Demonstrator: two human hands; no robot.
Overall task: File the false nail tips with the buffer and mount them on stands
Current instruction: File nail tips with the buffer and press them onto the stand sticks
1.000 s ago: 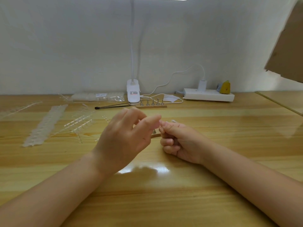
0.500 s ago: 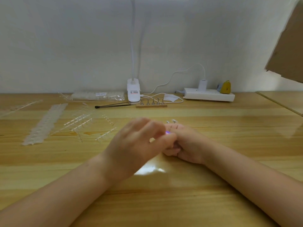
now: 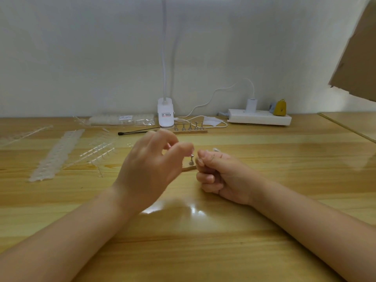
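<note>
White wall backs a wooden table point(image 3: 264, 180) lit from above by a clip lamp point(image 3: 165, 115).

Far left, strips of clear false nail tips point(image 3: 55, 157) and loose clear sprues point(image 3: 97, 152) lie flat in rows, within reach of the left hand, probably as the supply still to be worked. Behind them rests a clear packet point(image 3: 122, 120), and a thin black tool point(image 3: 134, 132) lies just in front of the lamp base. No buffer can be identified in this view.

Left hand point(image 3: 150, 169) hovers above the table with fingers loosely curved and thumb extended toward a small metal stand point(image 3: 191, 159). Its grip is part-way open; the thumb tip sits at the top of the stand, but whether it pinches a nail tip there cannot be told, since any tip is too small and clear to resolve. The pose suits pressing a tip onto the stand head.

At centre, the stand rises from a wooden base strip point(image 3: 189, 169), mostly hidden by the hands. A second wooden strip carrying five stands point(image 3: 189, 127) waits at the rear, apparently with nothing on them.

Right hand point(image 3: 221, 176) rests on the table just beside the stand, fingers curled tight; its grip appears closed, likely steadying the strip, though the contents are hidden.

Further right, a white power strip point(image 3: 259, 119) sits against the wall.
</note>
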